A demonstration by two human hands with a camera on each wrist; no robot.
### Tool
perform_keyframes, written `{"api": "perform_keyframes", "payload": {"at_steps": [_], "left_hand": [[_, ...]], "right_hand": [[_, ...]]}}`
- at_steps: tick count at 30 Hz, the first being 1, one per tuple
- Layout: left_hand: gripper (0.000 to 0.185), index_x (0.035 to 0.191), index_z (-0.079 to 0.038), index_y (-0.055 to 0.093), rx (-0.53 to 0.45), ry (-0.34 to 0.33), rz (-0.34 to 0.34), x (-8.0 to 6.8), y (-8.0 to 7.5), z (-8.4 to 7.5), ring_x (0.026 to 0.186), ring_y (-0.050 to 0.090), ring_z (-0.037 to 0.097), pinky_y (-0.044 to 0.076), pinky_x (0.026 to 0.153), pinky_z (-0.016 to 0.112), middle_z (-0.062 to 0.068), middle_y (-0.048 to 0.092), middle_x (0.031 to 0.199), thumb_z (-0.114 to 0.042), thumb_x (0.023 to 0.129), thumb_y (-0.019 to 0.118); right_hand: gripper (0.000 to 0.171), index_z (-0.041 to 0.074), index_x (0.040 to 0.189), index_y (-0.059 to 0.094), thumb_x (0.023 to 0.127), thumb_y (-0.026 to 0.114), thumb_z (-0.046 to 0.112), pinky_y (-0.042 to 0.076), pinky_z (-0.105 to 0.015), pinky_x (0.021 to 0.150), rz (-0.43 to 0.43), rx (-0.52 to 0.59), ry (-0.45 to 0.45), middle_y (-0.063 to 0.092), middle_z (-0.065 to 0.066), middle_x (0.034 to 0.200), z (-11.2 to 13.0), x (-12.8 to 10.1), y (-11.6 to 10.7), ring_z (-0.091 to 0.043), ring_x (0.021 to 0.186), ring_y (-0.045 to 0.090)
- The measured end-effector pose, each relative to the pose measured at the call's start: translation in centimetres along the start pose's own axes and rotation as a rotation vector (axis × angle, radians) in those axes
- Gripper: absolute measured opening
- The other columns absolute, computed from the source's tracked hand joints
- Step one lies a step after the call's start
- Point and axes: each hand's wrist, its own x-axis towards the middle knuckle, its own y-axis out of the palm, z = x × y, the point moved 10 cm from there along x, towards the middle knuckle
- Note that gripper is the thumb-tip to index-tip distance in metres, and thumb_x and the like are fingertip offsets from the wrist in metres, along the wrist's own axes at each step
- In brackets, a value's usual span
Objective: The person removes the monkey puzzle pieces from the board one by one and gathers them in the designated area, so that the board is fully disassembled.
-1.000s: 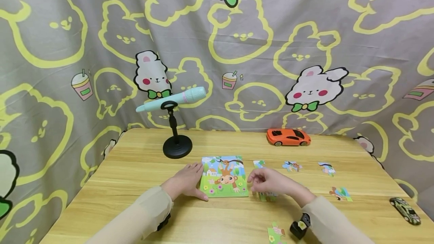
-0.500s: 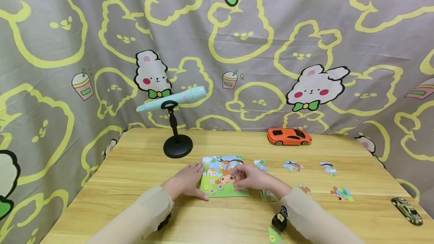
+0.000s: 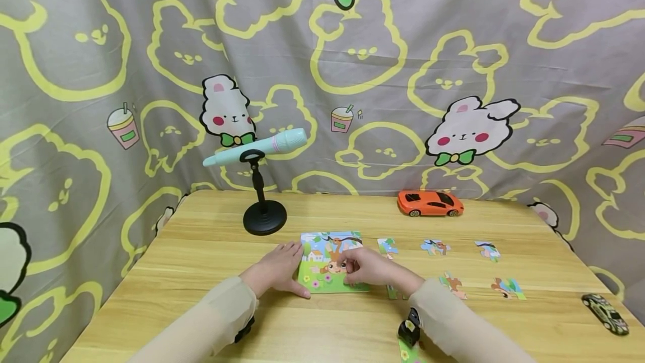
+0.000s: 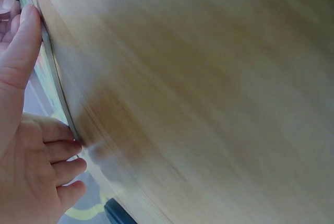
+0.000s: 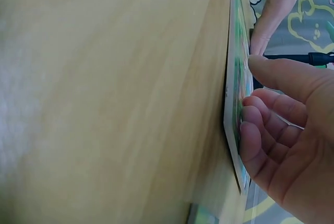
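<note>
A square jigsaw puzzle board (image 3: 312, 283), picturing a monkey, house and flowers, lies flat on the table. Along its left edge my left hand (image 3: 276, 269) rests with extended fingers, the thumb near the lower left corner. My right hand (image 3: 370, 266) is over the board's right half, its fingertips touching the monkey picture. In the right wrist view, that hand's fingers (image 5: 250, 143) are loosely bent against the board, with a gap to the thumb; I see no piece between them. Loose puzzle pieces lie to the right, including one with a bird (image 3: 435, 247).
A turquoise microphone (image 3: 257, 147) sits on a black stand (image 3: 264, 217) behind the left hand. An orange toy car (image 3: 430, 204) is at the back, and a camouflage toy car (image 3: 605, 313) at the far right. One flowered puzzle piece (image 3: 407, 353) lies partly beneath the right wrist.
My right hand has moved left from the loose pieces beside the board onto the board's monkey picture, its fingertips now lower on it. My left hand has stayed in place.
</note>
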Motion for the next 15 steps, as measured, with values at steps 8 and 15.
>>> {"api": "perform_keyframes", "payload": {"at_steps": [8, 15], "left_hand": [[0.107, 0.141, 0.004, 0.03, 0.0, -0.003, 0.005, 0.12, 0.16, 0.17, 0.134, 0.024, 0.031, 0.02, 0.108, 0.042, 0.018, 0.026, 0.147, -0.07, 0.069, 0.059], [0.107, 0.141, 0.004, 0.03, 0.002, 0.0, 0.003, 0.11, 0.14, 0.13, 0.133, 0.024, 0.031, 0.021, 0.108, 0.042, 0.018, 0.026, 0.146, -0.07, 0.069, 0.059]], "right_hand": [[0.023, 0.002, 0.101, 0.062, 0.08, 0.07, 0.002, 0.037, -0.024, 0.058, 0.02, -0.055, -0.009, 0.05, 0.0, 0.073, 0.22, 0.05, 0.33, -0.008, 0.064, 0.041], [0.038, -0.002, 0.113, 0.063, 0.078, 0.073, 0.006, 0.04, -0.023, 0.06, 0.011, -0.125, 0.01, 0.05, 0.002, 0.078, 0.16, -0.17, 0.4, -0.008, 0.068, 0.042]]}}
